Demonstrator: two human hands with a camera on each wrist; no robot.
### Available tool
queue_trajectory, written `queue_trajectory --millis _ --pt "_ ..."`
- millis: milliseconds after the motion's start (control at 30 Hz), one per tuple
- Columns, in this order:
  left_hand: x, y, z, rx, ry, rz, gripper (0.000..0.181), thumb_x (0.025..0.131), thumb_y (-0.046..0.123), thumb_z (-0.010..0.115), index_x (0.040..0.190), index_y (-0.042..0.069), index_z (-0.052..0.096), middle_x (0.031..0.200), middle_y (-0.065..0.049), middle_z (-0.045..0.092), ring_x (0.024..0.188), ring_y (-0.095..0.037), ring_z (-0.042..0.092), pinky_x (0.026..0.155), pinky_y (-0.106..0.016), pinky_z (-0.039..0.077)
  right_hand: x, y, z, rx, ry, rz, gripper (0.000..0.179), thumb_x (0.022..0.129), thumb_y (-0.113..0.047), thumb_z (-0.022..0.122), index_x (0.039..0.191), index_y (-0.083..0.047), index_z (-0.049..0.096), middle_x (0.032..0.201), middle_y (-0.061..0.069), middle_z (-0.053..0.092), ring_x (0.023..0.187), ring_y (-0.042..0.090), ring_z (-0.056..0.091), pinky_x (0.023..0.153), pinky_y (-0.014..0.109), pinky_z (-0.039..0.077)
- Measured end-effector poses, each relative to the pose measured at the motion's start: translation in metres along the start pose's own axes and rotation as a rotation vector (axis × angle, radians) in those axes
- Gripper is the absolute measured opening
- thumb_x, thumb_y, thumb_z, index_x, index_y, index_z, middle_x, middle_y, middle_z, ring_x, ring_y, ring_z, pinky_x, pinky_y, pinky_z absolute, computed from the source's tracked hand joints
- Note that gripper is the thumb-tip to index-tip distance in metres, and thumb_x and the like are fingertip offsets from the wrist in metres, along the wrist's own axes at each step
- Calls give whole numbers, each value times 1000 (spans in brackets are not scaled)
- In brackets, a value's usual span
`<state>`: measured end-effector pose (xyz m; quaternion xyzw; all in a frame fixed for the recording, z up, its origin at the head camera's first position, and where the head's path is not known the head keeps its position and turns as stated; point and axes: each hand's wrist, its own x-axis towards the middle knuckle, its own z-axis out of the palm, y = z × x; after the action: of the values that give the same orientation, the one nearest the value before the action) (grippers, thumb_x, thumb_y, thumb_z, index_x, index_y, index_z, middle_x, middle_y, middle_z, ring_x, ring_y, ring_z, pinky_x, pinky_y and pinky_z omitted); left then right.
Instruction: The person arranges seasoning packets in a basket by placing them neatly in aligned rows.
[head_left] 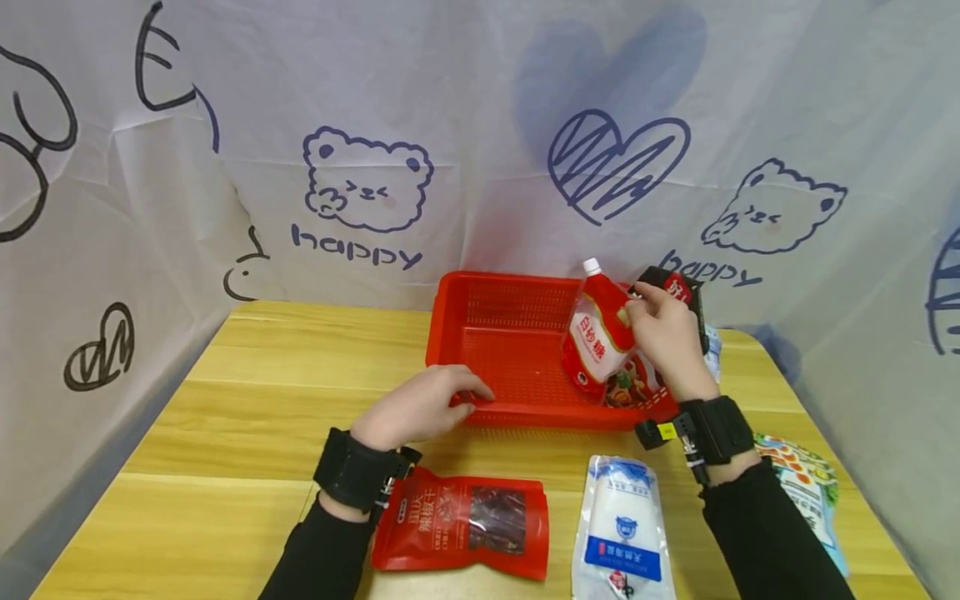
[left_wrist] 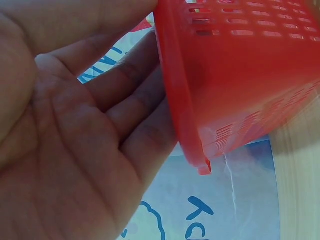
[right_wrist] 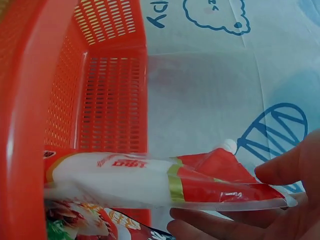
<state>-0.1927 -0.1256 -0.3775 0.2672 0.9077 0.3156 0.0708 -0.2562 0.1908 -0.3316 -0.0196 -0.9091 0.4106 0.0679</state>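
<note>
A red plastic basket with slotted walls stands at the back of the table. My left hand grips its front rim near the left corner; the left wrist view shows the fingers going behind the rim. My right hand pinches the top corner of a red-and-white sugar pouch with a white cap. The pouch stands tilted inside the basket's right part. In the right wrist view the thumb lies on one side of the pouch, the other fingers beneath it.
Packets, one black and red, fill the basket's right end. In front lie a red dried-chilli bag and a white-and-blue salt bag. A colourful bag lies by the right forearm. A drawn-on white sheet hangs behind.
</note>
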Motion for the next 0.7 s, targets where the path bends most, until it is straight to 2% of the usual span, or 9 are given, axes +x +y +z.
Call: queue_trajectory --millis 167,267,367,467,567,667,700 --pt "-1 -1 0 -5 1 -2 24 96 2 72 117 11 77 111 -1 71 98 -17 64 95 -37 57 -7 -1 2 -50 -5 -40 59 109 -31 47 160 -4 35 147 25 55 125 44 59 103 59 51" --pt "-1 -2 1 -7 -1 -3 24 95 2 72 117 11 77 112 -2 71 98 -17 64 95 -38 57 -17 -4 2 -68 35 -104 63 107 -33 53 162 -6 34 154 21 51 133 43 55 104 59 50" --pt "-1 -2 1 -6 -3 -3 23 96 3 72 117 11 77 112 -2 71 98 -18 64 95 -38 57 -32 -8 1 -74 133 -240 62 105 -31 59 159 -9 39 154 17 51 134 41 55 101 59 51" --pt "-1 -2 1 -5 -5 1 23 96 3 72 117 11 77 111 -1 72 98 -17 64 95 -38 56 -48 -13 1 -60 210 -422 56 101 -22 66 153 -10 49 151 15 55 129 37 58 98 58 54" --pt "-1 -3 1 -5 -4 4 24 96 3 72 117 11 78 111 -1 72 98 -17 64 96 -38 57 -66 -19 2 -35 190 -573 54 97 -11 71 149 -10 55 148 11 58 129 32 59 103 39 54" --pt "0 -4 0 -3 -3 13 24 95 2 72 117 11 78 111 -1 72 98 -17 64 96 -38 57 -85 -22 6 -7 102 -666 55 94 -4 73 147 -10 58 148 7 59 132 26 57 105 19 46" --pt "0 -3 -1 -1 -2 14 24 95 2 72 117 11 78 111 -1 72 98 -17 64 96 -38 57 -92 -22 8 -10 67 -682 56 93 -4 74 147 -11 58 149 5 58 135 24 56 105 16 44"
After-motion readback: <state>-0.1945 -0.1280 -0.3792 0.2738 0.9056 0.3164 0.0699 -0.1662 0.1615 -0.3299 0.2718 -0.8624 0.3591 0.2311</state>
